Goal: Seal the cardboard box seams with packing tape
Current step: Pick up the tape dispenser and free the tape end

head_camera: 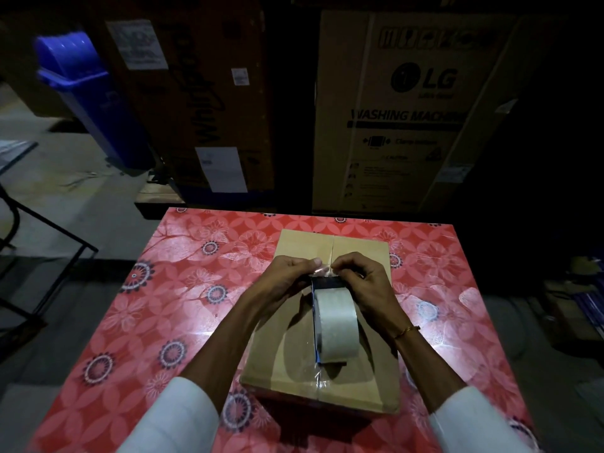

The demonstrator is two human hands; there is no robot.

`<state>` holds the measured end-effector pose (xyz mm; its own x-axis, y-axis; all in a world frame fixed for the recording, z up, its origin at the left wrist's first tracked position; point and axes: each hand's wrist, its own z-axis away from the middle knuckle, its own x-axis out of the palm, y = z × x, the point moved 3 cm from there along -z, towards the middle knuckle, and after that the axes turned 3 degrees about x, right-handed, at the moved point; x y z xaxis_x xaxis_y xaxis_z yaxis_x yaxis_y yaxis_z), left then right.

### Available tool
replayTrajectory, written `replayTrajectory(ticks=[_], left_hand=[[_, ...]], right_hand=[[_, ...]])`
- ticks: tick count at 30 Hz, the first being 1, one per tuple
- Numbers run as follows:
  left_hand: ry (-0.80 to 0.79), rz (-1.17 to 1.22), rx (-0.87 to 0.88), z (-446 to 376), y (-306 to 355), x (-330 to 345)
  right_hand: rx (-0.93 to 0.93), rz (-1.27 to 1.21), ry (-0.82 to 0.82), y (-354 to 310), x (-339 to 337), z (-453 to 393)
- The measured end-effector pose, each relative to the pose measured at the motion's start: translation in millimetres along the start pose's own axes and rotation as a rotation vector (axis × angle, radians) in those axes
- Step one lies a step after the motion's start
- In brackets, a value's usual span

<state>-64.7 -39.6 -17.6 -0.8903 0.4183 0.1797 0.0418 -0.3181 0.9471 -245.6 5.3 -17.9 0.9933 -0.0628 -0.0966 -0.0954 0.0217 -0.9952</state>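
Dim room, lit mainly over a bench (183,289) under a red floral cover. At 12 o'clock, tall cartons: LG washing-machine box (415,109), darker box (202,103). At 10 o'clock, blue bin (88,93) on grey floor (65,178). At 9 o'clock, black metal frame (42,223).

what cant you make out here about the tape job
- Head view: the centre seam under the tape dispenser and both hands, left hand, right hand, is covered.
- Clear tape at the near edge of the box: extent lost in glare.
- Box sides: out of sight.
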Motion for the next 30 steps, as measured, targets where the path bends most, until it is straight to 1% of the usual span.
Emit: replayTrajectory(ticks=[19,24,30], left_hand=[[0.045,0.003,-0.038,-4.6,-3.4,-1.4],[0.072,-0.075,-0.054,-1.9,1.6,4.9],[0.078,-0.083,-0.046,-2.8,9.4,10.2]], right_hand=[[-0.006,0.038,-0.004,-5.0,-1.1,2.4],[-0.025,0.033,0.006,-8.5,0.6,3.8],[-0.027,0.037,0.001,-6.9,0.8,2.8]])
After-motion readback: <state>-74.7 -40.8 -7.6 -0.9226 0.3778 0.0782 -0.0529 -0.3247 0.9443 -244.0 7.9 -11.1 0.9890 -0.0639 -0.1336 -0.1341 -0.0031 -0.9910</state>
